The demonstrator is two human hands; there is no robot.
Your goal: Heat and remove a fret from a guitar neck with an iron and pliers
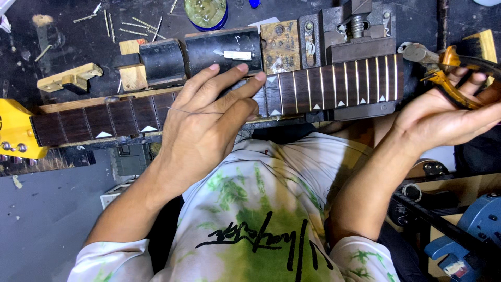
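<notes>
Guitar neck point(323, 83) lies flat across the bench, dark fretboard up, white triangle inlays along the near edge, running left to right. Yellow headstock point(13, 130) at far left with tuner posts showing.

Left hand point(203, 125) rests palm-down on the middle of the neck. Fingers point(219, 78) are extended and slightly spread, not curled around anything; fingertips reach past the far edge of the fretboard and touch the black block point(224, 49) behind it. The neck sits directly under the fingers and palm. A thin wire point(193, 111) crosses the back of the hand; can't tell whether its right end is pinched between thumb and fingers.

Right hand point(443, 115) is off the right end of the neck, palm up, just beside it, not touching the fretboard. Fingers are curled around the orange-brown handles of a pair of pliers point(443, 70); the metal head points left toward the neck's last frets, near them but apart.

Behind the neck: second black block point(163, 60), wooden blocks point(133, 77), a metal clamp fixture point(355, 34) with a screw, a round tin point(206, 13), loose short fret wire pieces point(133, 26) scattered on the dark bench point(68, 31). Blue tool point(469, 235) at lower right.
</notes>
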